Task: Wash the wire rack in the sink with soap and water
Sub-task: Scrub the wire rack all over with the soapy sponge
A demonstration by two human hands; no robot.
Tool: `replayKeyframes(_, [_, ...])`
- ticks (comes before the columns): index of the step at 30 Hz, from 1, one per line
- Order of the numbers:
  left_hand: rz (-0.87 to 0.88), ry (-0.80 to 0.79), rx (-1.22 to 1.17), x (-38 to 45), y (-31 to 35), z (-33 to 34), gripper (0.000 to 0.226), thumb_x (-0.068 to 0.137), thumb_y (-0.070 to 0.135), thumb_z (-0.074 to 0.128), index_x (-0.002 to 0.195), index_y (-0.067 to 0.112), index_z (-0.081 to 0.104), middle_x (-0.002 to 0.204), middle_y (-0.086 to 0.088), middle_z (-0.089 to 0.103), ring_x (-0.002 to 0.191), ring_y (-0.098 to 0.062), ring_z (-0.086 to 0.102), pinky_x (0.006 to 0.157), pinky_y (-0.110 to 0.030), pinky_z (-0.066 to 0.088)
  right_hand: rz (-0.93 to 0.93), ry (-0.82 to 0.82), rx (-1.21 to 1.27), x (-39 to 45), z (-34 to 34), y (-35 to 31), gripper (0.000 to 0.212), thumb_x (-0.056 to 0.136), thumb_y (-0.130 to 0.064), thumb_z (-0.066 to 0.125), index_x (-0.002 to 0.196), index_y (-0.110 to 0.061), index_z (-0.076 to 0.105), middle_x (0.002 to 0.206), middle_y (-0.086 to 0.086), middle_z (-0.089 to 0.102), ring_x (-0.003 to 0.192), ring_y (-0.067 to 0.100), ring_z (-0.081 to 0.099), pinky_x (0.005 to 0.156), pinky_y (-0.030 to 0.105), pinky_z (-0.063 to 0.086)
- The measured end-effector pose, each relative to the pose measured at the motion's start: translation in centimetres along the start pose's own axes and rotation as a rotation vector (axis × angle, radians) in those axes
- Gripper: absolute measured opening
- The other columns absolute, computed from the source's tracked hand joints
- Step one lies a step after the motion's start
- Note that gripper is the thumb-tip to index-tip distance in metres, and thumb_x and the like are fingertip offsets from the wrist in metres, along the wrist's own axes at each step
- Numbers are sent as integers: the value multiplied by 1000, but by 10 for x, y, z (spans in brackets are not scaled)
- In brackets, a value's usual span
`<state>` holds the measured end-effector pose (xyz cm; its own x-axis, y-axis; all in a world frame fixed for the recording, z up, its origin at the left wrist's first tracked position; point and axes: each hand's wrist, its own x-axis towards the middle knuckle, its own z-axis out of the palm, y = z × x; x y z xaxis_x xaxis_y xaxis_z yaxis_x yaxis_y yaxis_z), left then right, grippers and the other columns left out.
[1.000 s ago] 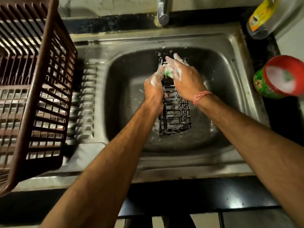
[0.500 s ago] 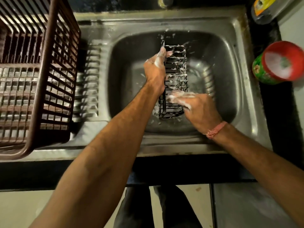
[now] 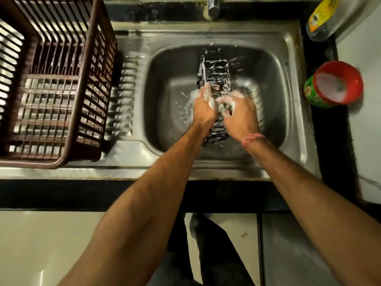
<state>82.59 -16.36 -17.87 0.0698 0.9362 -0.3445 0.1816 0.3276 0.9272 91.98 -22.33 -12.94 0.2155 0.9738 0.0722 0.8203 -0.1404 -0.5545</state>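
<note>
A stainless steel sink [image 3: 292, 96] set into a dark worktop [image 3: 334, 153] holds the job: a black wire rack [image 3: 216, 73] stands on end in the basin, its length running from the far wall toward the person, likely so every side can be reached without lifting it out. On the ribbed draining board to the left sits a brown plastic dish basket [image 3: 51, 83], well apart from the basin. The left hand [image 3: 203, 106], streaked with suds, grips the rack's left edge, apparently to steady it. The right hand [image 3: 239, 112], a pink thread at its wrist, is curled round something pale and lathered at the rack's middle; blur hides whether that is a scrubber. To the right, on the worktop, stands a red-rimmed green soap tub [image 3: 334, 85] with white lather inside, near enough for a quick dip. Behind it lies a yellow-labelled bottle [image 3: 321, 19]. The tap [image 3: 213, 7] rises above the far rim; no water is seen running. Foam flecks the basin walls. Rinsing appears yet to come.
</note>
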Motion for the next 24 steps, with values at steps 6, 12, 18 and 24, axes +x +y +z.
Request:
replayKeyframes(6, [-97,-114,-32,-13,21,-9,56,115,42,40,155,3,45,135,-15,66,106,-17,68,70,-10,54,13,-139,48,-8,-17,6,23,94,-9,70,109,-26,74,110,-2,66,97,16,63,85,29,54])
replayKeyframes(12, [-50,-101,-18,-50,12,-3,55,117,18,40,167,7,21,148,3,50,126,-7,54,81,2,47,261,-14,256,37,-8,11,19,91,-12,74,103,-27,70,100,-9,71,90,7,67,82,34,62])
replayKeyframes(18, [-219,-103,-144,-33,3,2,42,114,16,41,152,2,48,135,-23,68,119,-28,67,105,-41,58,1,-52,-25,-13,0,9,36,93,6,62,121,-17,65,129,7,62,124,27,52,112,35,43])
replayKeyframes(24, [-365,-151,-116,-30,19,-6,46,117,35,36,156,14,47,139,-23,66,120,-38,69,98,-50,61,-87,-125,-55,-31,-4,14,35,88,0,64,117,-20,65,122,2,63,117,25,51,90,39,51])
